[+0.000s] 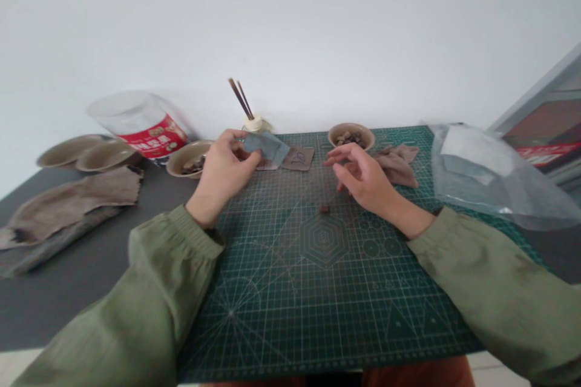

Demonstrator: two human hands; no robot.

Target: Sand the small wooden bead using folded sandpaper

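My left hand [229, 166] is closed on a blue-grey sheet that looks like sandpaper [267, 149], pinched at its left edge and tilted above the mat. Just behind and beneath it lie brownish squares; one brown square [298, 158] carries a handwritten mark. My right hand [358, 176] hovers over the mat with its fingers loosely bent and apart, and nothing shows in them. A small dark brown block [325, 209] rests on the green cutting mat [272, 314], below and left of the right hand. Behind that hand stands a bowl of small brown pieces [351, 134].
A crumpled brown cloth [399, 165] lies right of the right hand, with a clear plastic bag [494, 175] farther right. On the left are another bowl [175, 166], a red-labelled plastic jar [140, 123] on its side, stacked bowls [63, 151], folded cloth [82, 199]. A reed diffuser [254, 123] stands behind.
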